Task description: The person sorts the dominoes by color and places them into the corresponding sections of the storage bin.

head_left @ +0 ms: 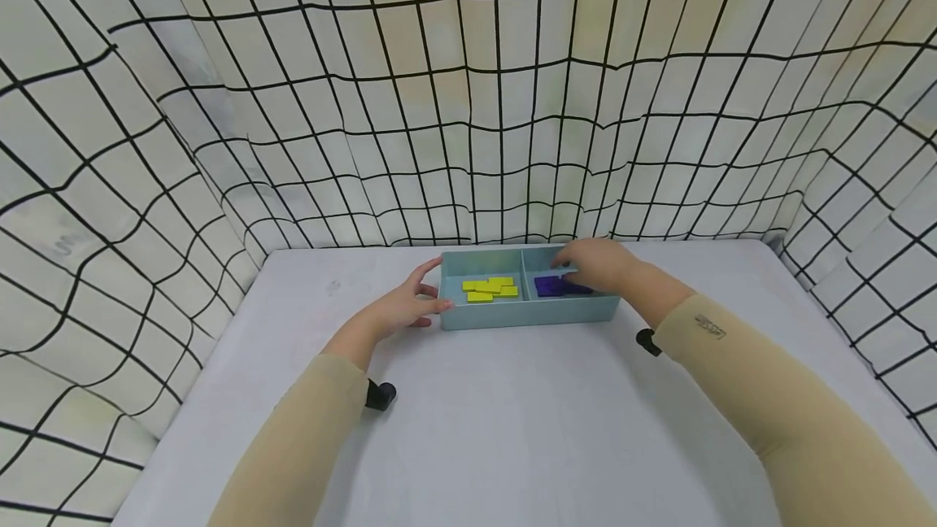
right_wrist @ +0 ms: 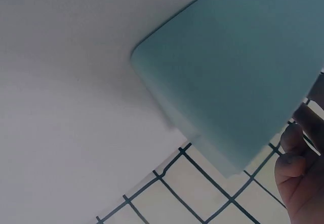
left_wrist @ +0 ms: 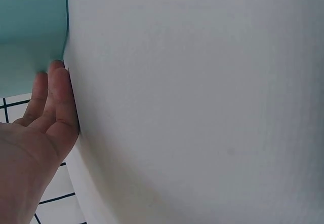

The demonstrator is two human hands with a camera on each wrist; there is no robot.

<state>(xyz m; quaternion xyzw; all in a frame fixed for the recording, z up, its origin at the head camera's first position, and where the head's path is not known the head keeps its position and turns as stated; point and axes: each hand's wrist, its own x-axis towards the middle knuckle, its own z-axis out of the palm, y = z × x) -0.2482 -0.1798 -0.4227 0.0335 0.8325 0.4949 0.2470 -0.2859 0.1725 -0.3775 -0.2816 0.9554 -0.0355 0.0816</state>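
A light blue two-compartment box (head_left: 529, 314) stands near the far edge of the table. Several flat yellow pieces (head_left: 489, 289) lie in its left compartment, and flat dark purple pieces (head_left: 554, 286) lie in the right one. My left hand (head_left: 398, 307) rests at the box's left end, fingers spread and thumb at the front corner; its fingertips (left_wrist: 58, 67) meet the lower edge of the box wall. Over the right compartment, my right hand (head_left: 602, 263) reaches in from the right with bent fingers, close to the purple pieces. I cannot tell whether it holds one.
A white table (head_left: 527, 413) spreads in front of the box. Behind it and at both sides stand pale walls with black grid netting (head_left: 498, 96). Small dark wrist cameras (head_left: 381, 395) sit by the beige sleeves (head_left: 307, 421). A divider (head_left: 523, 275) separates the compartments.
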